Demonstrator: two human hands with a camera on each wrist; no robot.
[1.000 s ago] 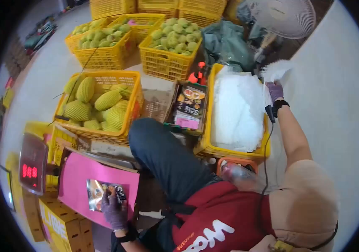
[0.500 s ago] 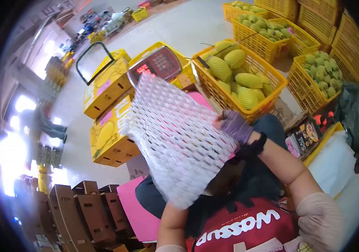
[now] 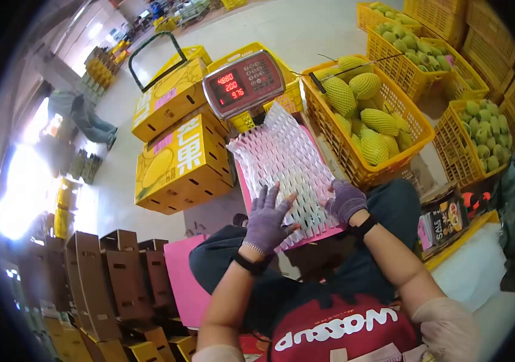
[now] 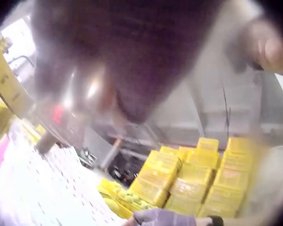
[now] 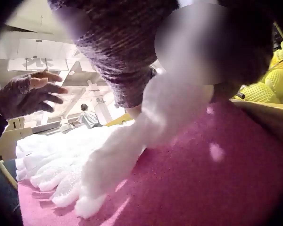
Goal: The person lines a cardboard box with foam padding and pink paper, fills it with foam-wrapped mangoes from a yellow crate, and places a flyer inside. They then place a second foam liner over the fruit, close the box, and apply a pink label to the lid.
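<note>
A white foam net sheet (image 3: 293, 160) lies spread over a pink sheet (image 5: 207, 160) in front of the person's lap. Gloved in purple with bare fingertips, my left hand (image 3: 266, 220) has its fingers spread at the net's near left side; the right wrist view shows that hand (image 5: 28, 94) raised over the foam. On the opposite edge, my right hand (image 3: 347, 201) pinches the net with curled fingers. In the right wrist view the foam bunches up toward that hand, which hides part of its own grip. Through the net, something dark shows faintly.
A scale display (image 3: 242, 84) with red digits stands behind the net. Right of it is a yellow crate (image 3: 414, 142) of netted mangoes. Yellow printed cartons (image 3: 179, 169) are stacked left, brown cartons (image 3: 119, 277) nearer. White foam sheets (image 3: 468, 259) lie at the right.
My right hand took a foam net from the right-hand crate, brought it over and lowered it onto the pink sheet. The left hand came off the dark packet there. The head view swung left.
</note>
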